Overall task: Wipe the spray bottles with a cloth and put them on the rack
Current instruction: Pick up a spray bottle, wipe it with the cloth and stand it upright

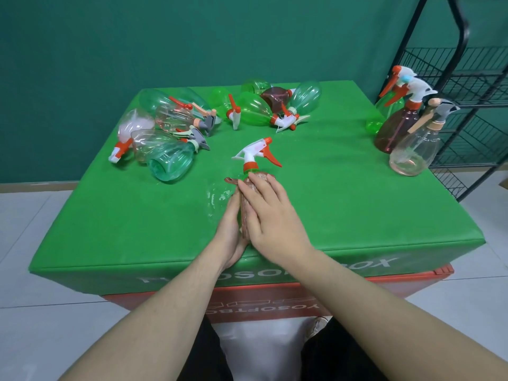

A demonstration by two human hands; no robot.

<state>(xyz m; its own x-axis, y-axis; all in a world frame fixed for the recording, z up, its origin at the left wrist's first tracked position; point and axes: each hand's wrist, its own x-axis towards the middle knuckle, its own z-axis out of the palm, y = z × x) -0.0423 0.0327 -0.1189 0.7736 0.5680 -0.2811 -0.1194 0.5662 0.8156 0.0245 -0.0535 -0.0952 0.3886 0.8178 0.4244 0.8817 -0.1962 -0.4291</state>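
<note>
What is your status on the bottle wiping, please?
Left hand holds bottle; right hand presses cloth on it. Bottle over table, not racked. Path to rack partly blocked by standing bottles.

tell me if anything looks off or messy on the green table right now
Most spray bottles lie tipped on their sides in two loose heaps, far left and far middle, not upright. Only the group by the rack stands. A shiny wet-looking patch shows on the green table beside the left hand.
</note>
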